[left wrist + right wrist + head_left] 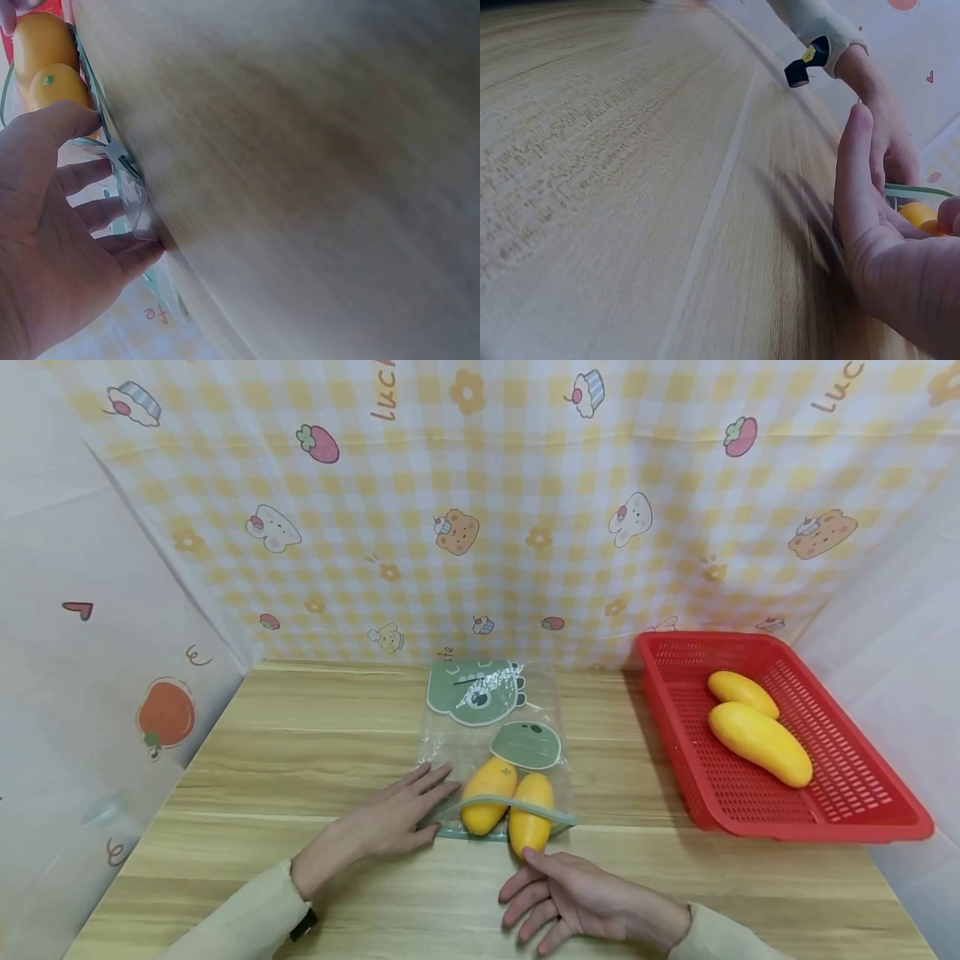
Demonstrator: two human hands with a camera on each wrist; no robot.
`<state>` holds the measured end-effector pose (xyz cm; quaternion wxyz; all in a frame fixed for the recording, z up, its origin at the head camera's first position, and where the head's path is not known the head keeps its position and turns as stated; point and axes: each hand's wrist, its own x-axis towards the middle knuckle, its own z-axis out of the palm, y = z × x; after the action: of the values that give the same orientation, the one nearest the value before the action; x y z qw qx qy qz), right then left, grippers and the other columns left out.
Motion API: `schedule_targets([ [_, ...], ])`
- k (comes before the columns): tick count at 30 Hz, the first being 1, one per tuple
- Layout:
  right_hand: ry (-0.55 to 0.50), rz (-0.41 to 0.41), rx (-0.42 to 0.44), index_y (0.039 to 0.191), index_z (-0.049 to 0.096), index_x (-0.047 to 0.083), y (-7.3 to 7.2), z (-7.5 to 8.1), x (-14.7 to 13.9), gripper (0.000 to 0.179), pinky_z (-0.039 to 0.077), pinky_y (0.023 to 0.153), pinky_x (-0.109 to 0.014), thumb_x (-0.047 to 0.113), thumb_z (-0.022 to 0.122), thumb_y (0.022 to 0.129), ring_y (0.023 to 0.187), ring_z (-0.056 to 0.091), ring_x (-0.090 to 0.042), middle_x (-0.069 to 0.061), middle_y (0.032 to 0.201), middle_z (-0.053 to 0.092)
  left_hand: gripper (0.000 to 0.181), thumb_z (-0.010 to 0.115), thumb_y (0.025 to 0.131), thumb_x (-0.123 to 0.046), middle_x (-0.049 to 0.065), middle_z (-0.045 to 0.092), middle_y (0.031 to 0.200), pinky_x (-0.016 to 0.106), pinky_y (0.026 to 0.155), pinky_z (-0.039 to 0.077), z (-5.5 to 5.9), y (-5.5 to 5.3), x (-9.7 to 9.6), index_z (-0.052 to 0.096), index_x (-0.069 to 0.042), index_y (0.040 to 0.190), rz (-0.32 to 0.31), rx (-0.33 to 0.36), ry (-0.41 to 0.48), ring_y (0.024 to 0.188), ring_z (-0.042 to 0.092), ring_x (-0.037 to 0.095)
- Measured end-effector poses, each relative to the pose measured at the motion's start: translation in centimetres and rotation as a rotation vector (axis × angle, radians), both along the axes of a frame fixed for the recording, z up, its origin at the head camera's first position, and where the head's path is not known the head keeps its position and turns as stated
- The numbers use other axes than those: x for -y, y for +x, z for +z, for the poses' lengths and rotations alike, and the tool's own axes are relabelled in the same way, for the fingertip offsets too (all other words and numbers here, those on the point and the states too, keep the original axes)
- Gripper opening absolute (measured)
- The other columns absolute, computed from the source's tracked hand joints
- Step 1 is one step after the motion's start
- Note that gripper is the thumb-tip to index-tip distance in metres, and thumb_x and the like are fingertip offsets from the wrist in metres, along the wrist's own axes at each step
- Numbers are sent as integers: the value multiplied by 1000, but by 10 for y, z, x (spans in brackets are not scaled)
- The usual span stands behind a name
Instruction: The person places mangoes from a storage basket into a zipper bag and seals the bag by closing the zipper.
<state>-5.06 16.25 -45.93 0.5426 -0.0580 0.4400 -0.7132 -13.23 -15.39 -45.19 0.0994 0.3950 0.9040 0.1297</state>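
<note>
A clear zip bag (442,735) printed with a green cartoon animal lies flat on the wooden table, its green-edged mouth toward me. Inside sits a yellow mango (491,779); beside it a second mango (533,814) pokes its near end out past the green strip. My left hand (397,810) rests at the bag's left edge near the mouth, fingers spread. In the left wrist view, the fingertips (142,251) are against the clear plastic. With its thumb, my right hand (577,897) touches the near end of the second mango, while the other fingers hang loosely apart, holding nothing.
To the right stands a red plastic basket (675,752) with two more yellow mangoes (757,743) in it. A yellow checked cloth (510,593) hangs behind the table (300,735), and pale sheets flank both sides. A small black device (808,64) is strapped at the left wrist.
</note>
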Motion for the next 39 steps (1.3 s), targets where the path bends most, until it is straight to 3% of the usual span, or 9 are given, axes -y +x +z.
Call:
schedule_targets([
  [15,-36,14,10,130,56,0,-1,-2,3,55,60,79,-35,45,30,111,98,69,-20,-11,116,69,63,63,99,-32,16,27,163,54,115,29,0,0,1,42,-11,156,9,1,-5,146,25,44],
  [39,-68,-17,7,133,56,3,2,-3,2,57,59,81,-35,47,26,111,98,69,-20,-10,116,68,63,65,98,-26,20,29,162,57,114,30,2,1,-1,43,-6,154,-5,-1,5,145,26,46],
])
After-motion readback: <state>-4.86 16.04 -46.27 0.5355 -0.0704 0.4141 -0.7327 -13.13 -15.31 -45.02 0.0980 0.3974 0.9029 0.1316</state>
